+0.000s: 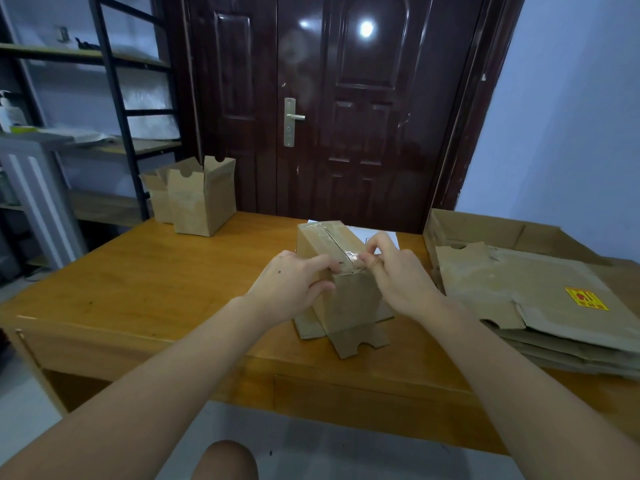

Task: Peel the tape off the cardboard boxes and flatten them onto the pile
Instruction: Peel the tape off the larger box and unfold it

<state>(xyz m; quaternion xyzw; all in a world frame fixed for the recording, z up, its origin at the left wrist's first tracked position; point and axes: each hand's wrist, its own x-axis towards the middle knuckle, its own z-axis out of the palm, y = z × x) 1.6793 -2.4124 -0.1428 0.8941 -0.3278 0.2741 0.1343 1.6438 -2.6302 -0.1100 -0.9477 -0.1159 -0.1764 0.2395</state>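
A small brown cardboard box stands upside down in the middle of the wooden table, its flaps splayed out at the base. Clear tape runs along its top seam. My left hand grips the near left top corner of the box. My right hand pinches the near end of the tape at the top edge. A pile of flattened boxes lies on the right of the table, the top sheet bearing a yellow and red label.
Two open boxes stand at the table's far left corner. A white sheet of paper lies behind the held box. A dark double door is behind the table, metal shelving at left. My knee shows below.
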